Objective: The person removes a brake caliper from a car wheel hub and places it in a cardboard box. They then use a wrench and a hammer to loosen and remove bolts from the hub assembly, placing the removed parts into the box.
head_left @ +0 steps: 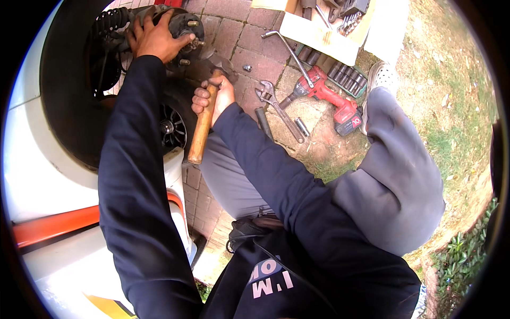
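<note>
At the upper left, my left hand (155,40) lies with fingers spread over a dark wheel hub (186,24) with protruding studs. Its thumb reaches toward one of the studs. My right hand (226,94), just below and to the right, is wrapped round the wooden handle of a hammer (202,130). The handle slants down toward me. The hammer's dark head, at the far end close to the hub, is hard to make out against the background.
A white car body (58,154) curves round the left side, and a wheel (172,126) with dark spokes lies below the hub. On the paving are an adjustable wrench (281,112), a red cordless impact wrench (321,90), a bent bar (292,53), a socket tray (348,77) and a cardboard box (319,37).
</note>
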The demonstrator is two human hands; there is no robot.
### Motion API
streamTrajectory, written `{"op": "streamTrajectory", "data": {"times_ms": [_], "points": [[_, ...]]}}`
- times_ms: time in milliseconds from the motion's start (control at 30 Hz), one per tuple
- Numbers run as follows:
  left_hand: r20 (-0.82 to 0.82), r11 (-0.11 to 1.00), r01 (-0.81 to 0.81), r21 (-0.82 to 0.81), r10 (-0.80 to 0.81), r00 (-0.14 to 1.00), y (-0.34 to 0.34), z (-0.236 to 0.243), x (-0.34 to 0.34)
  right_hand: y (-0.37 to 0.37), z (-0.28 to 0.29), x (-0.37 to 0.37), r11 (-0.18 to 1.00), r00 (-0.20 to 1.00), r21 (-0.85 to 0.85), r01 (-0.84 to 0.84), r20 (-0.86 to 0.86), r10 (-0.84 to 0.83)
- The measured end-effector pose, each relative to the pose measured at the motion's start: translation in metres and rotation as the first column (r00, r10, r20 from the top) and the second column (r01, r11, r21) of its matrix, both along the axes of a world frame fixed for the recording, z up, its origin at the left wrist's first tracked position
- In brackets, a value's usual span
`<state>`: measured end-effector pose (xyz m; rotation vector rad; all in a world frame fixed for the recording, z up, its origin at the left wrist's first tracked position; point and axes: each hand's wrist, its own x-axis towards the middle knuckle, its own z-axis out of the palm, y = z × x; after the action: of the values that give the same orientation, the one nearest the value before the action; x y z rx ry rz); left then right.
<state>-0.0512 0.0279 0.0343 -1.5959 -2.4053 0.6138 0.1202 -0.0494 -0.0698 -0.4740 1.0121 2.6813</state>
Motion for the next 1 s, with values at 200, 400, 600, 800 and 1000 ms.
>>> {"op": "streamTrajectory", "data": {"times_ms": [200,400,600,800,1000], "points": [[-0.013,0.998,-0.040,-0.049,0.040,0.999,0.004,0.000,0.002,0.006,-0.018,-0.015,0.998,0.982,0.049,-0.050,-0.181,0.058],[-0.038,0.996,-0.059,-0.067,0.057,0.998,0.007,0.003,0.007,-0.001,-0.027,-0.010,0.999,0.973,-0.033,-0.038,-0.230,0.029],[-0.027,1.000,-0.007,-0.028,0.006,1.000,0.003,0.002,0.005,-0.004,-0.028,-0.006,1.000,0.968,0.020,0.010,-0.251,-0.004],[-0.035,1.000,0.009,-0.028,-0.010,0.999,0.003,0.000,0.001,0.007,-0.022,-0.013,0.999,0.963,0.044,-0.027,-0.268,0.038],[-0.053,0.995,-0.032,-0.092,0.027,0.998,0.011,0.005,0.011,0.009,-0.015,-0.018,0.991,0.964,-0.130,-0.002,-0.265,-0.033]]}}
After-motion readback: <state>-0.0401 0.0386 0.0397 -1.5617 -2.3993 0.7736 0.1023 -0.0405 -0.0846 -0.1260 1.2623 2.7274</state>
